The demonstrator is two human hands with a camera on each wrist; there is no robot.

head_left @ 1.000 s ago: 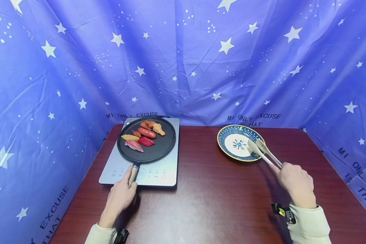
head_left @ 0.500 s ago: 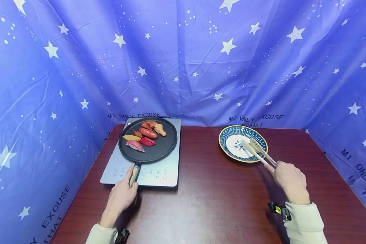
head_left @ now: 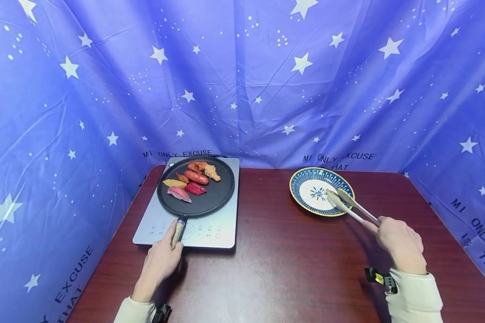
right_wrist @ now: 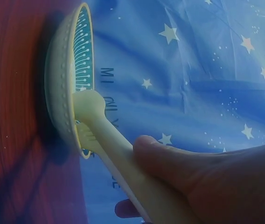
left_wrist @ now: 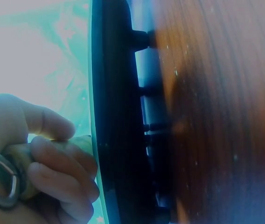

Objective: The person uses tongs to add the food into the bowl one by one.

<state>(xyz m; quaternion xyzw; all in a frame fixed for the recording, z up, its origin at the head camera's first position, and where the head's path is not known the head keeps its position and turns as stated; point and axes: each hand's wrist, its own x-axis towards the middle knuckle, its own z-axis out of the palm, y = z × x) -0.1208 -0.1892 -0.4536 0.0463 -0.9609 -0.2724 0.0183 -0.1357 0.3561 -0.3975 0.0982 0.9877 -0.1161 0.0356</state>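
Note:
My left hand (head_left: pixel 162 258) grips the pale handle (head_left: pixel 178 231) of a round black frying pan (head_left: pixel 220 193). In the pan lie a sausage (head_left: pixel 196 177), a red piece (head_left: pixel 195 188), a pink slice (head_left: pixel 179 194), a yellow piece (head_left: pixel 174 183), a golden fried piece (head_left: pixel 212 172) and smaller brown pieces. Off to the right, my right hand (head_left: pixel 400 240) holds pale-tipped tongs (right_wrist: pixel 109 135). Their tips, slightly apart, reach over the right part of a blue-and-white plate (head_left: pixel 305 197), with no food visible between them. Close up, the left wrist view shows fingers curled round the handle, which has a metal ring (left_wrist: pixel 2 179).
The pan stands on a silver induction cooktop (head_left: pixel 226 226) at the left of the dark red table (head_left: pixel 266 251). Behind and along both sides hangs a blue curtain (head_left: pixel 242 89) with stars. The plate sits near the table's back edge.
The right hand with the tongs moved leftward over the plate by half a second ago, and has since drawn back to the right. The left hand and pan stay in place.

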